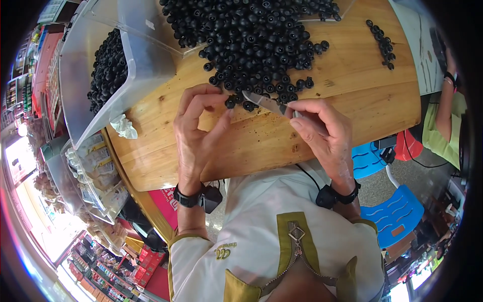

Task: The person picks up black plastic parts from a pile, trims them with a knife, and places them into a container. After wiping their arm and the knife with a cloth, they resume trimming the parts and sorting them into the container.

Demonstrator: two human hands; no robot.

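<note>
Small round black parts (261, 45), each with a hole or socket, lie in a large heap on the wooden table. At the heap's near edge, my left hand (196, 118) has thumb and index finger closed around one black part (230, 103); its other fingers curl loosely. My right hand (322, 123) grips a small knife (265, 102) near the base of its blade. The blade points left toward the held part and lies over a few loose parts. Most of the knife's handle is hidden in my fingers.
A translucent plastic bin (132, 65) with more black parts stands at the left. Crumpled white paper (123, 126) lies beside it. A short row of black parts (382, 45) sits at the table's far right. A blue chair (392, 216) and another person's arm (445, 108) are at the right.
</note>
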